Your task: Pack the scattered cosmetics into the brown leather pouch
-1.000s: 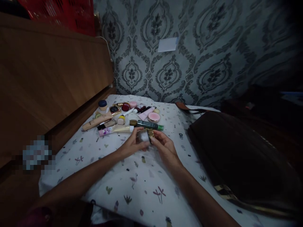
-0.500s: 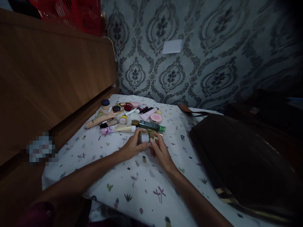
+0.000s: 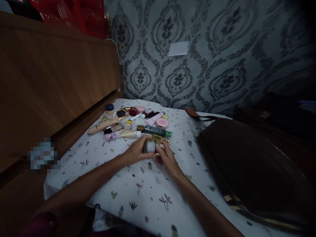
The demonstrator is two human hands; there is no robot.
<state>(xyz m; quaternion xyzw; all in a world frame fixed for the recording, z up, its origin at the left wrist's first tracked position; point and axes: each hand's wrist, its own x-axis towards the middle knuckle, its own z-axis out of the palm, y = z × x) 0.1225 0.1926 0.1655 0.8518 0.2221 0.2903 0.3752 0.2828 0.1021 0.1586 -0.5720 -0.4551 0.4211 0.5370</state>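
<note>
My left hand [image 3: 134, 151] is closed around a small grey jar [image 3: 149, 146] with a pale label, tipped onto its side. At the jar's right end my right hand [image 3: 168, 159] is closed, its thumb and fingers on the gold-coloured lid [image 3: 158, 145], which they mostly cover. Whether the lid is loose or screwed on I cannot tell. Just beyond the hands lie a slim gold tube [image 3: 161, 138], a dark green bottle [image 3: 155, 130] with a green cap, and a cream tube [image 3: 129, 133] with a white cap.
Several more cosmetics, among them a pink round compact [image 3: 162, 123] and a long beige tube [image 3: 103, 125], lie on the patterned white cloth [image 3: 113, 184]. A dark brown bag [image 3: 242, 164] rests at right. On the left stands a wooden cabinet [image 3: 59, 75] with a red basket [image 3: 91, 16] on top.
The gold lid shows less now, more covered by my right fingers. Both hands stay almost in place around the jar, and the slim gold tube behind is more visible.
</note>
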